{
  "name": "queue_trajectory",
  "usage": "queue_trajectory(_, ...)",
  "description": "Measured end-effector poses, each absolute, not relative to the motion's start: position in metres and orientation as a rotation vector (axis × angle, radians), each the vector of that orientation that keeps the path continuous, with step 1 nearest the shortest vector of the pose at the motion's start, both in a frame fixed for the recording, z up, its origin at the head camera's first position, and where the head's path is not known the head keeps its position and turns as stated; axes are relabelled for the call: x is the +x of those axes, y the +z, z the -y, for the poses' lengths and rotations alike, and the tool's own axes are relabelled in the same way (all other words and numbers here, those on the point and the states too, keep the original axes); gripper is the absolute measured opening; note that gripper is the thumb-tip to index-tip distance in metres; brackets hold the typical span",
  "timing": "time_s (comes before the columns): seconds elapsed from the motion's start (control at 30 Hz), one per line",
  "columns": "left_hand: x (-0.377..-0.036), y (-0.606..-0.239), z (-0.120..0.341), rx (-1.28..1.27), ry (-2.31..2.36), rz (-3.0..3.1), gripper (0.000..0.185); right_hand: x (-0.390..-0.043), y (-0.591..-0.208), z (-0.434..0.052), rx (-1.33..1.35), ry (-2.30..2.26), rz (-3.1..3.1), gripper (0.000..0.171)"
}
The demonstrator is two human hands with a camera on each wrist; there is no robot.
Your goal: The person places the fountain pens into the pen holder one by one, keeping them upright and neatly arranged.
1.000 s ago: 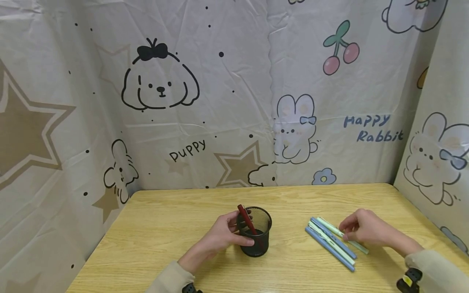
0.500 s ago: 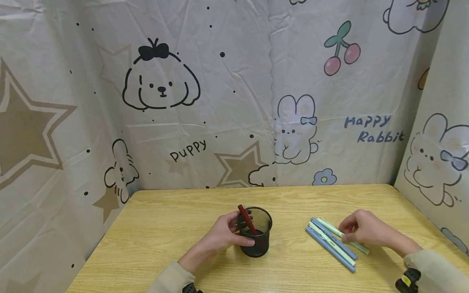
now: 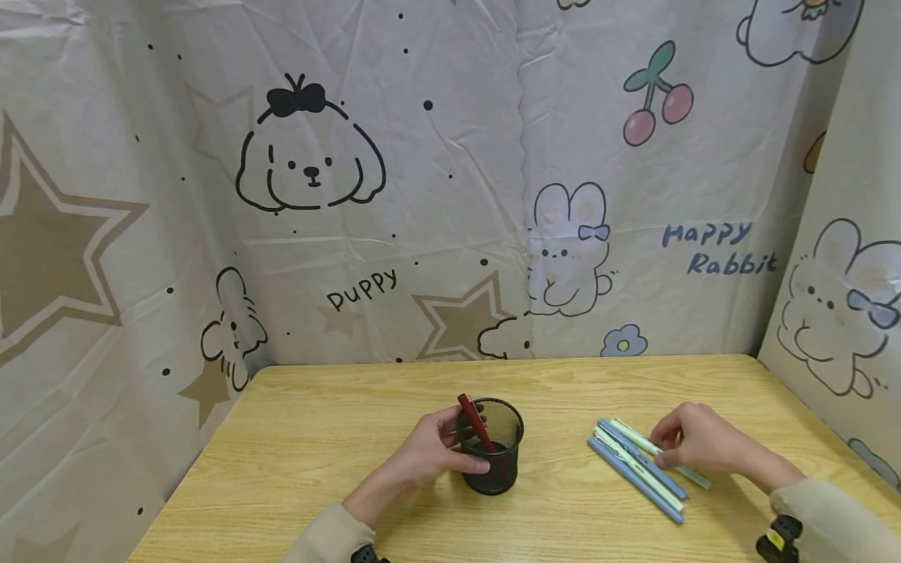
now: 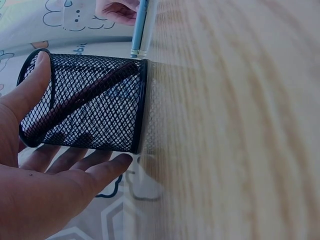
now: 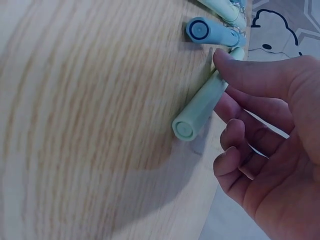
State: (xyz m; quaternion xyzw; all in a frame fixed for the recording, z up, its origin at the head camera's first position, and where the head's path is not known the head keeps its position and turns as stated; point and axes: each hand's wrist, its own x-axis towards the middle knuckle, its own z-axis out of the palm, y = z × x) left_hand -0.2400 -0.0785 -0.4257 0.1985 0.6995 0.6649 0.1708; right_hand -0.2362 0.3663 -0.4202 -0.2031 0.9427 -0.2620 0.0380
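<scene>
Fingers (image 5: 235, 75) of my right hand (image 3: 693, 446) pinch the pale green plastic pen (image 5: 200, 107), best lifted level, while my left hand (image 3: 429, 453) curls round the black mesh cup (image 3: 490, 457), steadying it on the wooden surface (image 3: 317, 438).

Your right hand (image 5: 272, 140) fills the view from 2 to 5 o'clock, thumb and fingers pinching a pale green pen (image 5: 200, 110) that lies on the wooden table (image 5: 90, 125), its round end toward 6 o'clock. At 1 o'clock lie a blue pen (image 5: 210, 31) and another pale green one (image 5: 225, 7).
</scene>
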Motion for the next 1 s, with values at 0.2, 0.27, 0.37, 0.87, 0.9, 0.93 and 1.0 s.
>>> queue_trajectory(0.2, -0.24, -0.4257, 0.0788, 0.564, 1.893, -1.985, 0.081, -0.2364, -0.4208, -0.3662, -0.617, -0.799, -2.894, 0.024)
queue_trajectory(0.27, -0.24, -0.426, 0.0791, 0.563, 1.894, -1.984, 0.082, -0.2362, -0.4209, -0.3658, -0.617, -0.801, -2.895, 0.024)
queue_trajectory(0.37, -0.2401, -0.4265, 0.0792, 0.565, 1.897, -1.981, 0.082, -0.2357, -0.421, -0.365, -0.619, -0.795, -2.902, 0.024)
queue_trajectory(0.87, -0.24, -0.4267, 0.0792, 0.562, 1.903, -1.973, 0.082, -0.2356, -0.4229, -0.3637, -0.631, -0.762, -2.946, 0.015)
queue_trajectory(0.9, -0.24, -0.4266, 0.0792, 0.561, 1.905, -1.97, 0.082, -0.2356, -0.4229, -0.3636, -0.625, -0.762, -2.949, 0.015)
queue_trajectory(0.93, -0.2398, -0.4265, 0.0793, 0.562, 1.906, -1.968, 0.082, -0.2357, -0.423, -0.3634, -0.62, -0.761, -2.952, 0.015)
queue_trajectory(1.0, -0.2396, -0.4265, 0.0794, 0.564, 1.908, -1.969, 0.083, -0.2355, -0.423, -0.3629, -0.61, -0.758, -2.958, 0.015)
